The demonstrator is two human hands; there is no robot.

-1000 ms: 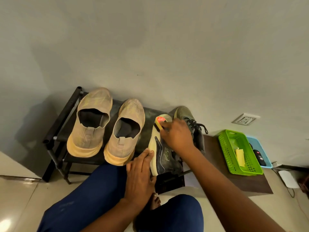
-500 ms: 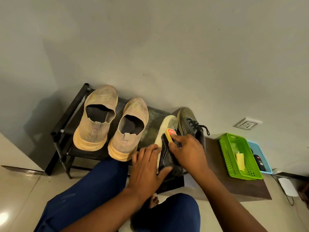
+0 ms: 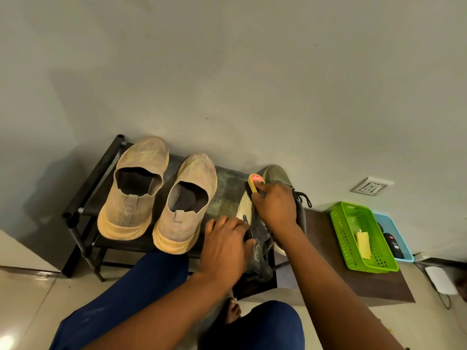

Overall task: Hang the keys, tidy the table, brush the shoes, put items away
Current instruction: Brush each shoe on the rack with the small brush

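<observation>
Right hand (image 3: 274,207) grips brush (image 3: 253,181) on dark shoe (image 3: 262,251) at rack's (image 3: 96,173) right end; left hand (image 3: 223,246) fingers curled, steadying it. Wall tight behind. Green basket (image 3: 340,231) holds yellow paper (image 3: 364,245); blue tray (image 3: 401,238) holds key fob (image 3: 393,246).

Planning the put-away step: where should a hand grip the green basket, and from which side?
Grip the near short rim of the green basket, coming from the front: the blue tray abuts its right side and the wall stands behind. Its perforated rim lets fingers hook over, probably clear of the yellow notes inside.
</observation>
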